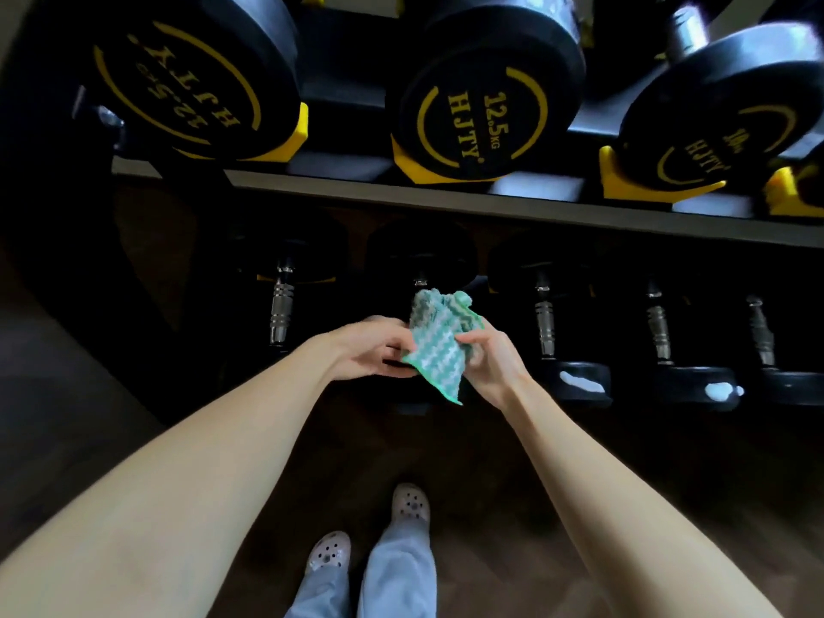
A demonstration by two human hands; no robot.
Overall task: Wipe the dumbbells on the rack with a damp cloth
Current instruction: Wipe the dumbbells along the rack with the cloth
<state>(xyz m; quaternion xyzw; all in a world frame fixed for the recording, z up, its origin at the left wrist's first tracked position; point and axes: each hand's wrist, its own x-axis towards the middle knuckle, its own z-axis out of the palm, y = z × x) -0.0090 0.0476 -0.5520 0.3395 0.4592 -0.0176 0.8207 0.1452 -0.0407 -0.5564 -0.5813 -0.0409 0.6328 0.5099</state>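
The cloth (439, 345), green with white zigzag stripes, is held up in the air between both hands in front of the rack's (535, 207) lower shelf, just over the second dumbbell from the left there, most of which it hides. Its long axis runs near to far: one loose corner hangs toward the floor (490, 461) at the near end, and the far end is bunched and crumpled. The left hand (374, 350) pinches the cloth's left edge, fingers closed on the fabric. The right hand (492, 354) grips the right edge with its fingers curled round it. The lower dumbbells (545, 323) lie side by side with their ribbed metal handles pointing near to far, and their black heads are dim in shadow. Two of the near heads to the right carry white smears (582, 381). On the upper shelf three larger black dumbbells rest in yellow cradles (419, 167), round end faces turned toward the viewer with yellow arcs and lettering. The middle one (481, 109) reads 12.5 KG, the left one (196, 82) shows its lettering upside down, and the right one (722, 127) is blurred. Below, pale perforated clogs (327, 550) and light blue trouser legs stand on the dark wood floor.
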